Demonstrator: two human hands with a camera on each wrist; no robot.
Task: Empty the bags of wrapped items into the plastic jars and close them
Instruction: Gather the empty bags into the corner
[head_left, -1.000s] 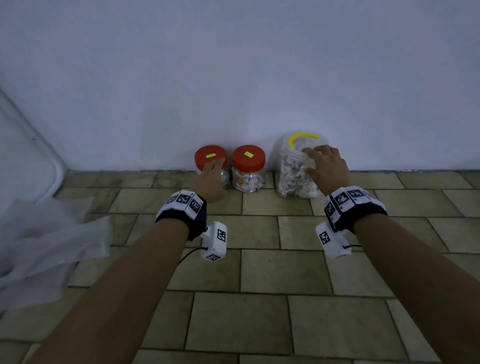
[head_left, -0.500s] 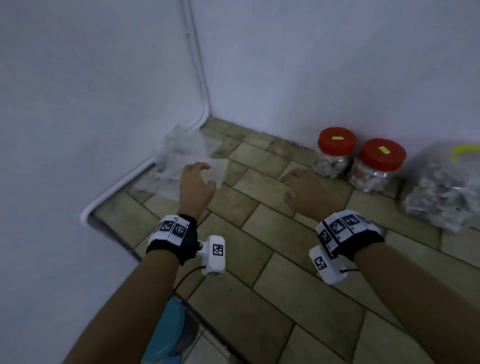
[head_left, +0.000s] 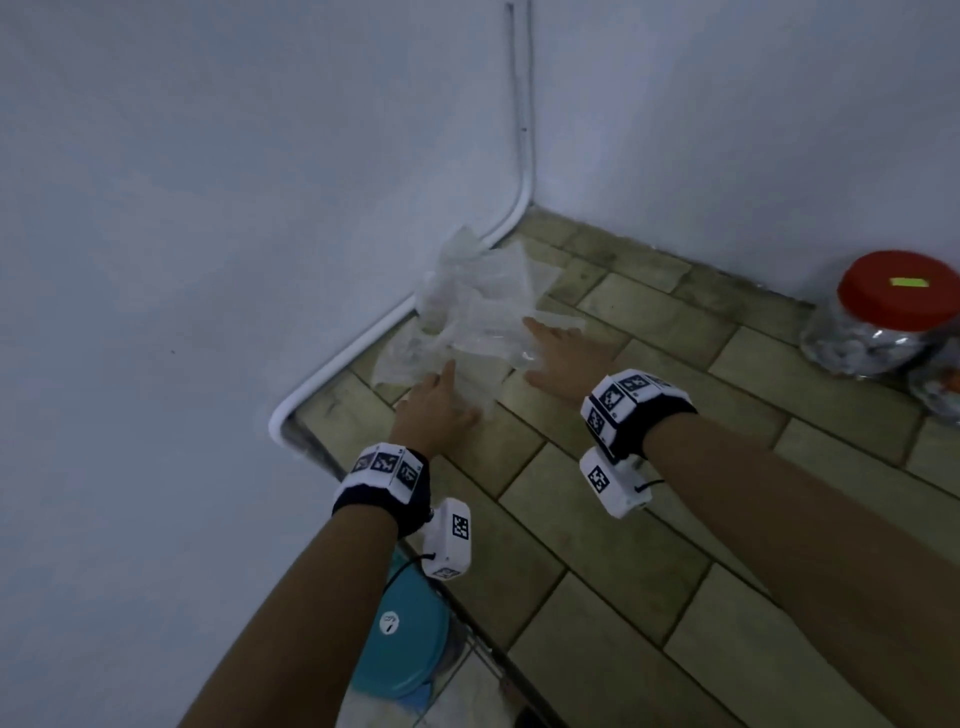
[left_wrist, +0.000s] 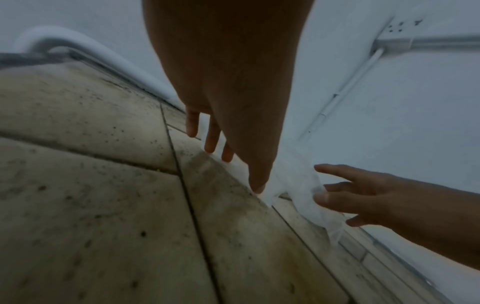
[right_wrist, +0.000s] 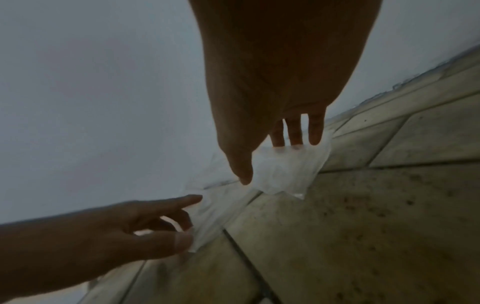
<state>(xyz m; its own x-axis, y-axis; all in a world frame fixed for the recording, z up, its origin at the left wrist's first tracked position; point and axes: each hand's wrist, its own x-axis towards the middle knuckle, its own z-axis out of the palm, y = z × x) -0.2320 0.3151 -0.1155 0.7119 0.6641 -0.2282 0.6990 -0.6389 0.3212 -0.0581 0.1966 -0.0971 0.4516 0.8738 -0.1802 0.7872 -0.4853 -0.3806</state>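
Observation:
A heap of empty clear plastic bags (head_left: 483, 306) lies crumpled in the corner of the tiled surface. My left hand (head_left: 447, 384) reaches its straight fingers onto the near edge of the heap (left_wrist: 298, 181). My right hand (head_left: 545, 348) lies flat with spread fingers on the heap's right side (right_wrist: 285, 172). Neither hand has closed on the plastic. The left hand (right_wrist: 182, 220) also shows in the right wrist view, thumb and fingers apart beside the bag's edge. At the far right stands a filled clear jar with its red lid (head_left: 893, 291) on.
Two white walls meet behind the bags. A white pipe (head_left: 363, 343) runs along the wall's foot and up the corner. The edge of a second jar (head_left: 940, 384) shows at the right border. A teal round object (head_left: 400, 649) sits below the tiled surface's near edge.
Both hands have left the jars by the wall and moved left to the heap of bags in the corner. The view has turned left with them.

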